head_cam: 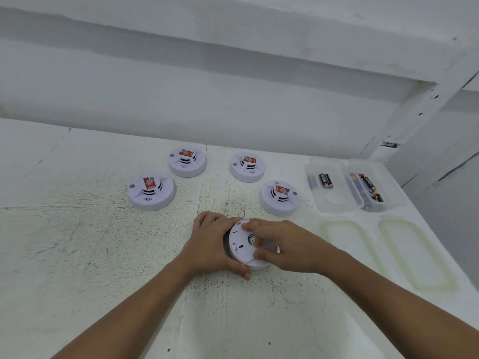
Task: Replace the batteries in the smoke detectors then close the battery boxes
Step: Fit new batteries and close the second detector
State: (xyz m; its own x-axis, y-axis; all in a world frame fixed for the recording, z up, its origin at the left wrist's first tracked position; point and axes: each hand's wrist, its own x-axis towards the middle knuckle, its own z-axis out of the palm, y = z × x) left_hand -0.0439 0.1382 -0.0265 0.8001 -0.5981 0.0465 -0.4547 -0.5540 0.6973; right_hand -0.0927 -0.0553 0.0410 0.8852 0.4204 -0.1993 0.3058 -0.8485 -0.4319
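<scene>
Two clear plastic boxes, far right of table [103,255], lids off. Left box [334,203]: a few batteries [325,180], black and one bluish, at its far end. Right box [395,195]: more cells [370,189], mostly black, piled lengthwise. Two translucent rounded-rectangle lids [347,244] lie flat just in front.

Held detector [239,246]: white round disc, back face up, at table centre between both hands. Small opening shows at its middle; contents too small to tell.

Left hand [212,244] grips its left rim, fingers wrapped, thumb on the near edge. Right hand [282,244]: fingers bent, tips and thumb pinching at the back face.

Four other detectors [151,190] stand face up behind, each with a red label. Table surface is white, rough, black-speckled.
</scene>
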